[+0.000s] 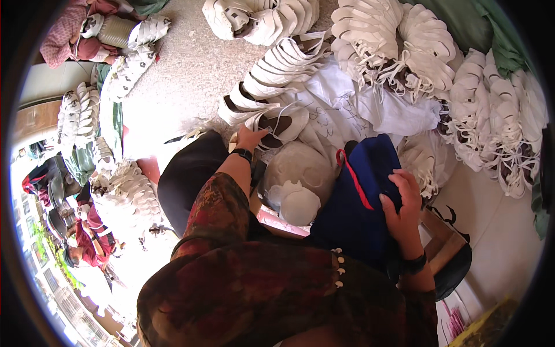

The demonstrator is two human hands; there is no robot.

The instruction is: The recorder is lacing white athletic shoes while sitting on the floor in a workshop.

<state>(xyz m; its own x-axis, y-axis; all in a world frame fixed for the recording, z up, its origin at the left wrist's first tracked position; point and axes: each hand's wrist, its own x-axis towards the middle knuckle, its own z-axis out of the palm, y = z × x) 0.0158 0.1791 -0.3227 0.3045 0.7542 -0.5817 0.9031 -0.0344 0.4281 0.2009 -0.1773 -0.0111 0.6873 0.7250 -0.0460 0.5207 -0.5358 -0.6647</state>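
Observation:
My left hand [251, 139] reaches forward and pinches the near edge of a white shoe upper [293, 122] with a dark lining and a loose lace. This upper lies at the near end of a row of nested white uppers [267, 75]. My right hand [404, 199] rests on the dark blue cloth [364, 173] with red trim over my right knee, its fingers apart and nothing held. Between my knees stands a rounded, dusty grey-white object [309, 170] with a pale disc-like piece [299, 205] on its near side. What the left fingertips cover is partly hidden.
White cloth sacking [341, 95] lies beneath the uppers. More bundles of white uppers [399, 40] are heaped at the far right, others [260, 20] at the far middle. A wooden stool [442, 243] is by my right side. At left, people [95, 231] sit among further stacks.

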